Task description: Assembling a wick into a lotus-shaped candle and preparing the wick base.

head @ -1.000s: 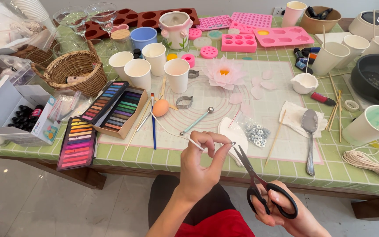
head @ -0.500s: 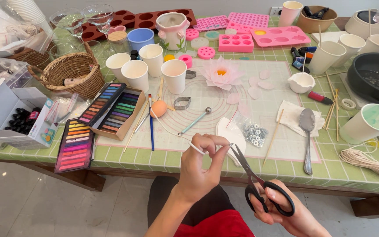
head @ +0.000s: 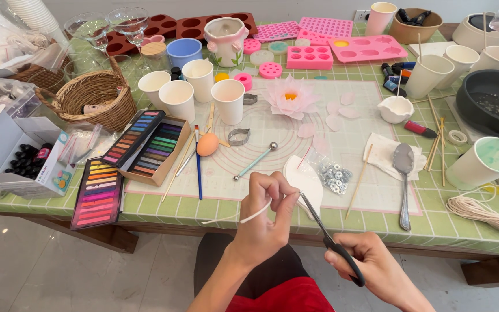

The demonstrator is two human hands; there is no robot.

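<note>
Holding a thin white wick string (head: 255, 212) pinched in the left hand (head: 267, 216), the person closes the right hand (head: 371, 268) around black-handled scissors (head: 333, 242) above the green tiled bench (head: 295, 211) edge. The blade tips meet the string, which looks not yet cut.

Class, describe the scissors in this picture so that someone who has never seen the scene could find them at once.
Start at the green tiled table and drop to its near edge, where two hands meet. The right hand holds black-handled scissors, blades shut at a thin white wick pinched by the left hand. Nothing else there has black loop handles.
</note>
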